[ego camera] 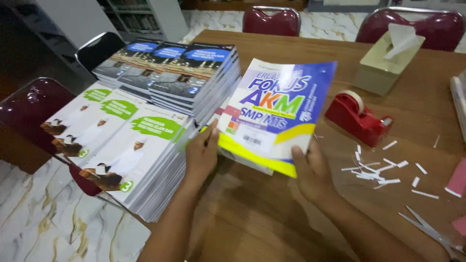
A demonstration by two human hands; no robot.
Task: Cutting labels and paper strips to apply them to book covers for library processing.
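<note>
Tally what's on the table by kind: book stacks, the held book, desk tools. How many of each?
Book stacks: 2, white-green and blue-dark
Held book: 1, in left hand and right hand
Tape dispenser: 1
Tissue box: 1
Scissors: 1
Total: 6

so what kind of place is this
Probably a school library or office: stacks of textbooks on a wooden table, bookshelves behind, and a tape dispenser. Both hands hold a workbook.
</note>
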